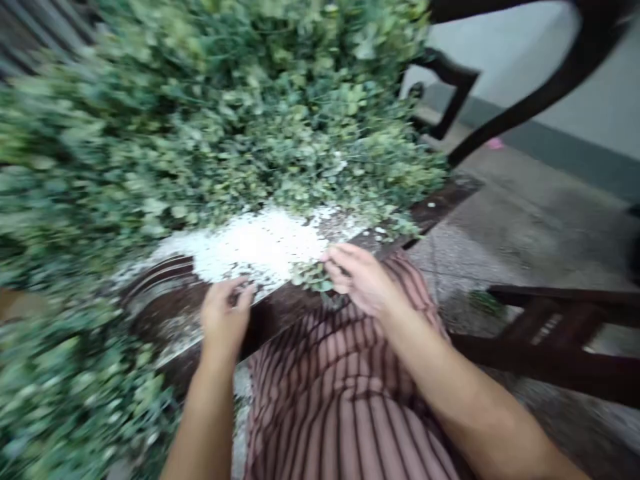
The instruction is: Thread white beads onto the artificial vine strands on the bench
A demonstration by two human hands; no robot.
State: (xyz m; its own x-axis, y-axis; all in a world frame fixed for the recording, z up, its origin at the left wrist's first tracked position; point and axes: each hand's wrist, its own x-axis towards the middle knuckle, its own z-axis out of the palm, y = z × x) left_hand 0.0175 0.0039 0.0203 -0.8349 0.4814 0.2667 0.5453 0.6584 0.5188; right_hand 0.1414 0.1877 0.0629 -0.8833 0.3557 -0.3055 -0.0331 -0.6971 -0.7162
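My right hand (361, 279) pinches a small leafy green sprig (313, 275) between thumb and fingers, above the front edge of a dark wooden bench (287, 308). Over the same edge, further left, my left hand (225, 312) curls loosely, its thumb and fingertips apart and nothing visible between them. Just beyond both hands, a bright layer of small white bits (260, 243) covers part of the seat. A large heap of green leafy sprigs (240, 127) rises behind it.
More leafy greenery (80, 400) lies at the lower left. A striped cloth (350, 427) covers my lap. The bench's curved armrest (537, 100) rises at the right, with a dark slatted wooden piece (550, 333) below. Blur softens much of the view.
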